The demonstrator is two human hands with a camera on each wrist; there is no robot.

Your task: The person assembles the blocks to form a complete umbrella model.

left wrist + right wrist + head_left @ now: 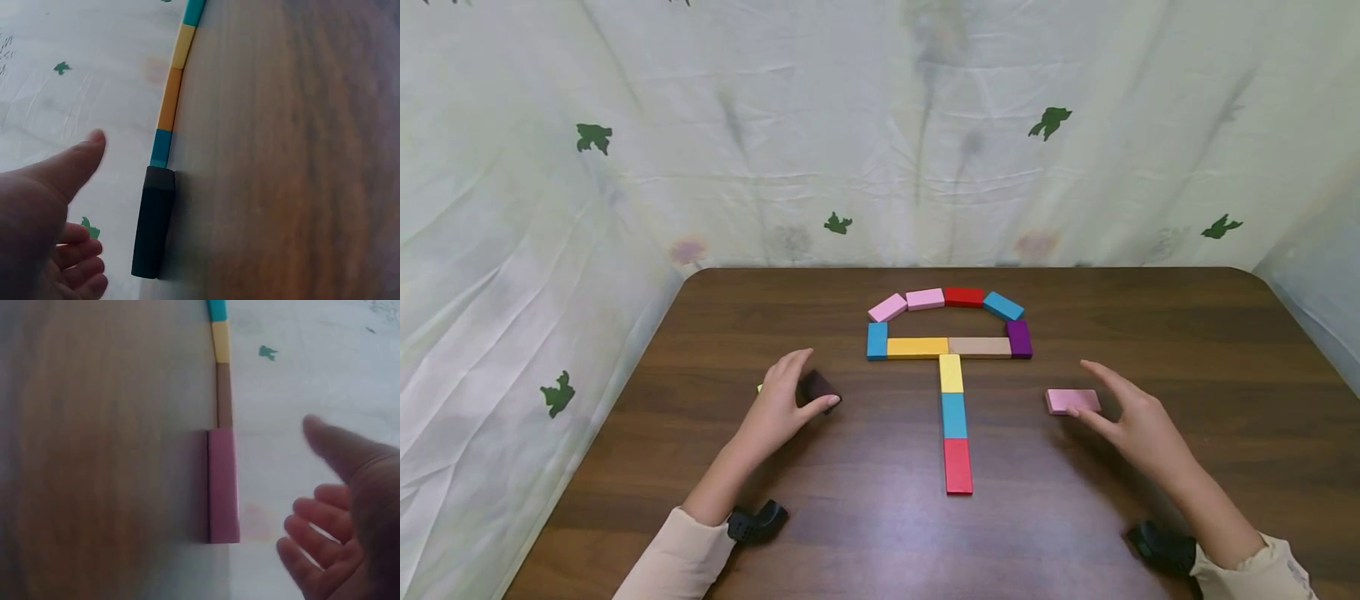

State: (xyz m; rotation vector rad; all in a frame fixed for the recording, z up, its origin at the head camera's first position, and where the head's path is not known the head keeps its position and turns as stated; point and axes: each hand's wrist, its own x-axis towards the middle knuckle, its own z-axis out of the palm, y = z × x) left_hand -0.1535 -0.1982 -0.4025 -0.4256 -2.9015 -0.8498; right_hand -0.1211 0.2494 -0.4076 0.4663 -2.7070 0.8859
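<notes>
My left hand (780,402) hovers over a dark, nearly black block (818,388) on the table's left side, thumb and fingers spread. In the left wrist view a gap shows between the thumb and this block (154,222). A sliver of something yellow-green (760,388) peeks out behind that hand, mostly hidden. On the right, a pink block (1066,401) lies flat, and my right hand (1142,429) is just above it with parted fingers. The thumb overlaps the block's near edge in the head view, while the right wrist view shows the block (223,487) apart from the hand.
Mid-table, several colored blocks form a rounded outline. Yellow (917,348) and tan (979,347) blocks make its base, with a red block (964,297) on top. A stem of yellow, blue (953,415) and red blocks runs toward me. A patterned cloth (880,125) hangs behind the table.
</notes>
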